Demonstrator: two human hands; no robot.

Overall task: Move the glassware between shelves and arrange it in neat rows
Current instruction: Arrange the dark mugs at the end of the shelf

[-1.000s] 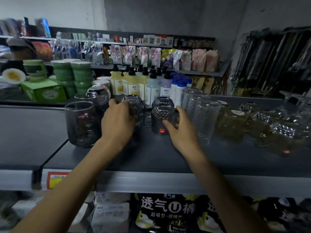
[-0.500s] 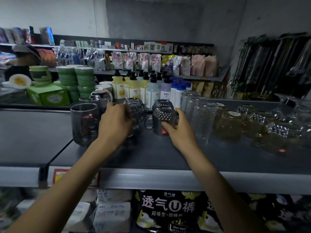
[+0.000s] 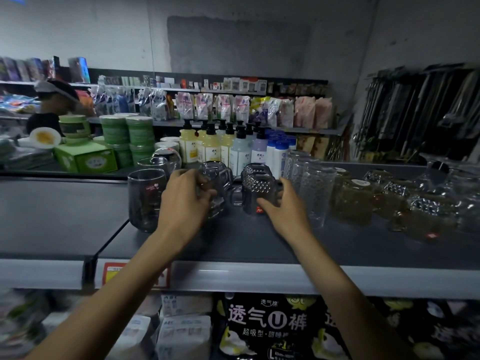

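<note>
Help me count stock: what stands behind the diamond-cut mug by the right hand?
Behind the diamond-cut mug stands a second patterned mug, then pump bottles. The front mug hides its lower part; any third behind cannot be seen.

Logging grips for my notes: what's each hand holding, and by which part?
Left hand grips the smooth glass mug round its side. Right hand holds the diamond-cut mug by its lower side.
</note>
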